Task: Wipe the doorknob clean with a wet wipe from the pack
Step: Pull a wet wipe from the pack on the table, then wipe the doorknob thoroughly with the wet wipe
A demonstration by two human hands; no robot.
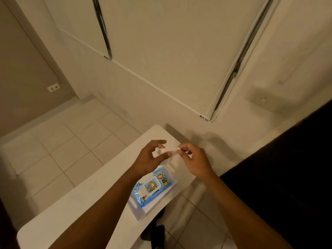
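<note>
A blue wet wipe pack (152,189) with cartoon pictures lies flat on the white table (80,203), its lid flap down. Above its far end, my left hand (150,157) and my right hand (195,160) hold a white wet wipe (169,150) stretched between their fingertips. The left thumb and fingers pinch one end, the right fingers pinch the other. No doorknob is in view.
White cabinet doors with long dark metal handles (103,27) fill the wall ahead. A tiled floor (59,146) lies to the left, with a wall socket (53,87). A dark surface (291,168) borders the right side. A dark shoe (156,234) shows under the table edge.
</note>
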